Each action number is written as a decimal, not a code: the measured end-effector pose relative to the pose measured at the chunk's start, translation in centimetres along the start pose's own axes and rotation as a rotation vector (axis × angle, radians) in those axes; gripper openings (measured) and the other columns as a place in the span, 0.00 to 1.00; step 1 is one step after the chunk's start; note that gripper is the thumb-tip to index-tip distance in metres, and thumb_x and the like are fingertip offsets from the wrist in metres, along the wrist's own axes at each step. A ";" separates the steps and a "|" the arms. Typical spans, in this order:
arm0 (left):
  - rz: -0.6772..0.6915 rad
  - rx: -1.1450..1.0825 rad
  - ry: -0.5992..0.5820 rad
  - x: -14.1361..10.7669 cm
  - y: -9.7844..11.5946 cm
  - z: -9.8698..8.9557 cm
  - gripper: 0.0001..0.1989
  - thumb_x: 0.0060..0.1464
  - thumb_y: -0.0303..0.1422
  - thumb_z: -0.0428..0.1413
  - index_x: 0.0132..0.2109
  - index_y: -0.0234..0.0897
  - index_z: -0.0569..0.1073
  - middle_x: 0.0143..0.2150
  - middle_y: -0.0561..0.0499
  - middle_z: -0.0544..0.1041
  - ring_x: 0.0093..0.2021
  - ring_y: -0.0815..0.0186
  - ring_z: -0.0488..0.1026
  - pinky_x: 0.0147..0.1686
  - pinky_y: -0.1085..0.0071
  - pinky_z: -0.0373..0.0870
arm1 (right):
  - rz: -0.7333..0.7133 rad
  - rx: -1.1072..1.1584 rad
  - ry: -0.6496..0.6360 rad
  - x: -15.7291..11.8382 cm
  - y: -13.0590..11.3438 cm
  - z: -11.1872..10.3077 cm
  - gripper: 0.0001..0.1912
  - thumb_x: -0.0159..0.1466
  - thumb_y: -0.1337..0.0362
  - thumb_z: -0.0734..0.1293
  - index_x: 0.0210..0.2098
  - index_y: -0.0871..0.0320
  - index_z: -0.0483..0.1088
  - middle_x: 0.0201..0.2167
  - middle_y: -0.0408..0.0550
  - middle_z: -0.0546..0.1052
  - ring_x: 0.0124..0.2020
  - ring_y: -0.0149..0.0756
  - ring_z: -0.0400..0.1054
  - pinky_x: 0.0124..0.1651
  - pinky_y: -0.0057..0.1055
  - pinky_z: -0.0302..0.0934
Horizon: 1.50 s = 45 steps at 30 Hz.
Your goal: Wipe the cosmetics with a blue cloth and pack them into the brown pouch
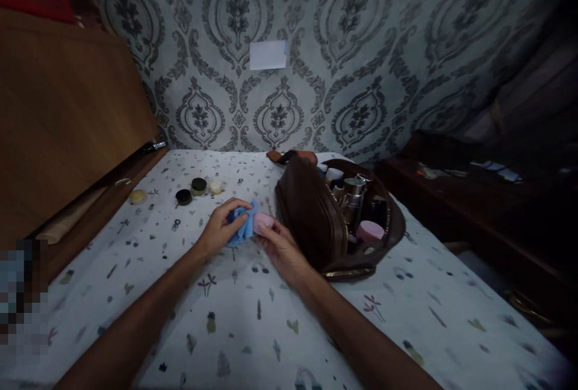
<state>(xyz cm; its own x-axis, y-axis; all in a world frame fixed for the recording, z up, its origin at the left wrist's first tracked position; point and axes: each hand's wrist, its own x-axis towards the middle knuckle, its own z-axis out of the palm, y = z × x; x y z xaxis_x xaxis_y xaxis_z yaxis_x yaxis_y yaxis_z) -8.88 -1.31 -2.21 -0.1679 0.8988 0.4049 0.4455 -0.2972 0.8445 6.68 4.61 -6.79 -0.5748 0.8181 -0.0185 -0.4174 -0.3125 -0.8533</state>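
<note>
Currently I pinch a blue cloth (244,232) in my left hand (227,221) against the pink jar (262,220) gripped by my right hand (283,250), midway between the side edges of the printed sheet (241,336); a slack fingertip hold could drop it.

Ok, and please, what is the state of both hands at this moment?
Left hand: closed, holding a blue cloth at the pink container.
Right hand: closed, holding the pink container.
</note>
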 end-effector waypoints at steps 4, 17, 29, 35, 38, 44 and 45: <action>0.014 -0.020 0.007 0.1 -0.2 0.0 0.10 0.58 0.37 0.56 0.43 0.38 0.78 0.43 0.48 0.78 0.47 0.58 0.72 0.50 0.66 0.66 | 0.005 0.029 -0.033 -0.1 -0.5 0.1 0.20 0.52 0.51 0.77 0.39 0.55 0.77 0.41 0.47 0.80 0.45 0.41 0.72 0.48 0.35 0.66; 0.124 -0.028 -0.030 -0.2 0.8 0.1 0.10 0.58 0.36 0.56 0.41 0.38 0.79 0.40 0.47 0.76 0.43 0.61 0.72 0.46 0.66 0.66 | 0.032 0.139 0.112 0.1 -0.2 -0.4 0.18 0.48 0.53 0.80 0.34 0.55 0.78 0.35 0.44 0.81 0.37 0.37 0.73 0.42 0.34 0.68; -0.325 -0.453 0.048 0.0 -1.1 0.9 0.20 0.48 0.46 0.63 0.43 0.38 0.75 0.28 0.55 0.72 0.26 0.70 0.67 0.26 0.76 0.65 | -0.049 0.135 -0.036 -0.3 -0.8 0.2 0.18 0.55 0.52 0.76 0.41 0.53 0.76 0.44 0.48 0.80 0.46 0.42 0.74 0.49 0.40 0.70; -0.403 -0.558 0.076 -0.1 -0.8 1.8 0.21 0.43 0.43 0.66 0.42 0.38 0.74 0.29 0.56 0.75 0.25 0.71 0.71 0.26 0.76 0.67 | -0.157 0.040 -0.006 -0.5 -0.7 0.6 0.23 0.54 0.56 0.77 0.47 0.50 0.72 0.50 0.46 0.77 0.51 0.40 0.71 0.57 0.39 0.65; -0.456 -0.614 0.077 -0.1 -0.5 2.0 0.22 0.40 0.42 0.67 0.41 0.38 0.72 0.26 0.57 0.76 0.23 0.70 0.71 0.25 0.75 0.68 | -0.219 -0.047 0.035 -0.4 -0.5 0.5 0.28 0.52 0.57 0.77 0.50 0.50 0.69 0.50 0.48 0.76 0.51 0.41 0.70 0.56 0.38 0.65; -0.576 -0.672 0.058 -0.3 -0.3 2.5 0.21 0.39 0.39 0.65 0.41 0.38 0.69 0.21 0.59 0.74 0.19 0.71 0.70 0.18 0.78 0.62 | -0.361 -0.207 0.145 0.1 0.0 -0.1 0.31 0.49 0.62 0.77 0.49 0.51 0.64 0.49 0.49 0.73 0.49 0.41 0.70 0.52 0.37 0.67; -0.584 -0.674 0.060 -0.3 -0.2 2.6 0.21 0.39 0.39 0.65 0.41 0.38 0.69 0.21 0.58 0.74 0.19 0.70 0.71 0.18 0.79 0.61 | -0.386 -0.252 0.164 0.2 0.1 -0.2 0.31 0.49 0.62 0.77 0.49 0.51 0.63 0.49 0.48 0.73 0.48 0.40 0.70 0.50 0.36 0.67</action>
<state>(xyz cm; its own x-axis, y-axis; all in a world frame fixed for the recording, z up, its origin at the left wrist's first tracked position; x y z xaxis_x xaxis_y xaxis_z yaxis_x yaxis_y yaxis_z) -6.66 -0.65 -3.44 -0.2603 0.9534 -0.1524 -0.3341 0.0591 0.9407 6.66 4.80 -6.95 -0.2845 0.9229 0.2595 -0.3829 0.1388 -0.9133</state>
